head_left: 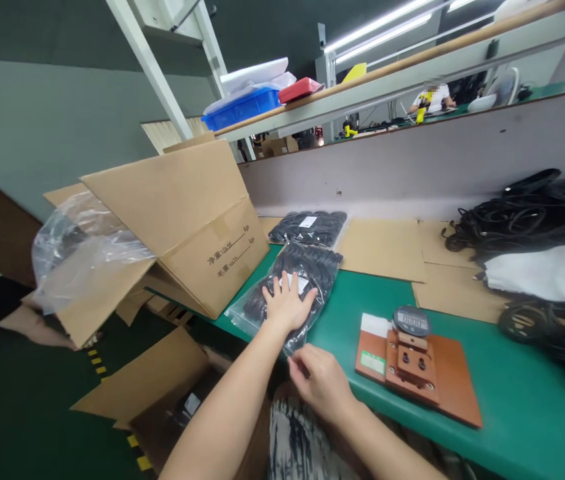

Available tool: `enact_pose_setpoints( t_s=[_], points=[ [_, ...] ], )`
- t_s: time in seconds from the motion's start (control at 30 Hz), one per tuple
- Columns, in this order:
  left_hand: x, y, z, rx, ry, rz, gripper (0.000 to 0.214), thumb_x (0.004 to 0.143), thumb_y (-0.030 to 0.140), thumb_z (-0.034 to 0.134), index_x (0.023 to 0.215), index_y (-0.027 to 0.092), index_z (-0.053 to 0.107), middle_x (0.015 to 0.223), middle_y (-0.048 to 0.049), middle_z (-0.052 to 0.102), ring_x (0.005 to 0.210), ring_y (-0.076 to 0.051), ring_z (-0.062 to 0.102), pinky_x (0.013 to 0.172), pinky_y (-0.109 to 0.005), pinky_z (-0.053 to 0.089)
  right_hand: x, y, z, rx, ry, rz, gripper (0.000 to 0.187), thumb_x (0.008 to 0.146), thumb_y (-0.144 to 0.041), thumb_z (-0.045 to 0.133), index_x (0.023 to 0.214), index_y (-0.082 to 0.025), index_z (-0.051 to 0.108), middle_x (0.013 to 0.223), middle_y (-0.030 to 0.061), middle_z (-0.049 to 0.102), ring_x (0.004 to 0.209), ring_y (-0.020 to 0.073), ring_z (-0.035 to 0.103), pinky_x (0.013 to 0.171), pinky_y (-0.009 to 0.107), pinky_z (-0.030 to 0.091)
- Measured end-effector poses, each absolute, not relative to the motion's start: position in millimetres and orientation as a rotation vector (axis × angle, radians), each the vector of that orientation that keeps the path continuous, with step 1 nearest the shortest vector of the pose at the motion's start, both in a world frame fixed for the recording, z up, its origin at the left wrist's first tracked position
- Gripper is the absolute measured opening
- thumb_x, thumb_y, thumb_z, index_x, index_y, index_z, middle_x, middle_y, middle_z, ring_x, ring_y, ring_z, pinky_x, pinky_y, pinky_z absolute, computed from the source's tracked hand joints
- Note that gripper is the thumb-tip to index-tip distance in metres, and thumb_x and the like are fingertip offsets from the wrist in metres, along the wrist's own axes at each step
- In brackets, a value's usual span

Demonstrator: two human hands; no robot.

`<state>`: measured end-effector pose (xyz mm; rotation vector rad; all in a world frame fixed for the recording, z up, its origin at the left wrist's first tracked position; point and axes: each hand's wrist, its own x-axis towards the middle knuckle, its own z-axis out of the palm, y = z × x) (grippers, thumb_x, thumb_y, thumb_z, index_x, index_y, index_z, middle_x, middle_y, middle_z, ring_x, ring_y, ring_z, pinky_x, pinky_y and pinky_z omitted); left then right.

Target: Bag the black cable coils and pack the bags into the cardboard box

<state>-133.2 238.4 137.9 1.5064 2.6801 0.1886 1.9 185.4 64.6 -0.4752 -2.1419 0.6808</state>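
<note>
A clear plastic bag (pixel 262 303) packed with coiled black cords lies near the green bench's front edge. My left hand (pixel 286 305) rests flat on top of it, fingers spread, partly covering a white label. At the bag's near corner my right hand (pixel 320 380) is closed, thumb and forefinger pinching the plastic. Behind, a second bag (pixel 290 230) of black cords with a white label lies against the first.
A large cardboard box (pixel 197 233) stands left of the bags, with clear plastic hanging from it. An open carton (pixel 162 393) sits below. To the right are a digital gauge (pixel 411 322) on a brown base and piled black cables (pixel 522 213). Another person (pixel 435 100) sits beyond the partition.
</note>
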Motion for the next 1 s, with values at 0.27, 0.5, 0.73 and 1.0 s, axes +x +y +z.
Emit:
enact_pose_setpoints(
  t_s=[0.27,0.5,0.73,1.0],
  points=[
    [-134.8,232.4,141.2,1.465,2.662,0.179,0.088,0.083,0.075,0.013,0.151,0.018,0.020,0.158,-0.0137,0.008,0.145,-0.036,0.006,0.113,-0.061,0.002,-0.7,183.7,61.8,-0.450,-2.124,0.635,0.022,0.090,-0.018,0.045,0.068,-0.020,0.048,0.061,-0.0004,0.053,0.054,0.0136,0.054,0.052,0.025,0.038],
    [-109.7,231.1,155.0,1.593,2.621,0.295,0.089,0.083,0.075,0.010,0.152,0.019,0.015,0.159,-0.0112,0.001,0.146,-0.033,-0.002,0.113,-0.061,-0.004,-6.1,186.1,55.9,-0.374,-2.063,0.628,0.020,0.089,-0.019,0.043,0.071,-0.021,0.051,0.060,0.0001,0.058,0.052,0.0138,0.058,0.049,0.023,0.042],
    [-111.2,232.2,124.6,1.587,2.590,0.253,0.088,0.082,0.076,0.013,0.151,0.022,0.023,0.159,-0.0106,0.009,0.145,-0.036,0.004,0.112,-0.064,0.000,-3.1,186.4,57.5,-0.360,-2.092,0.747,0.018,0.085,-0.012,0.042,0.075,-0.020,0.054,0.067,0.0018,0.062,0.059,0.0157,0.062,0.054,0.024,0.047],
    [-111.8,232.5,122.6,1.604,2.577,0.257,0.089,0.082,0.075,0.019,0.151,0.019,0.021,0.159,-0.0099,0.005,0.146,-0.034,0.000,0.115,-0.058,-0.004,-2.7,186.0,57.2,-0.381,-2.121,0.761,0.017,0.086,-0.013,0.042,0.074,-0.021,0.051,0.068,0.0020,0.060,0.060,0.0170,0.061,0.054,0.025,0.045]
  ],
)
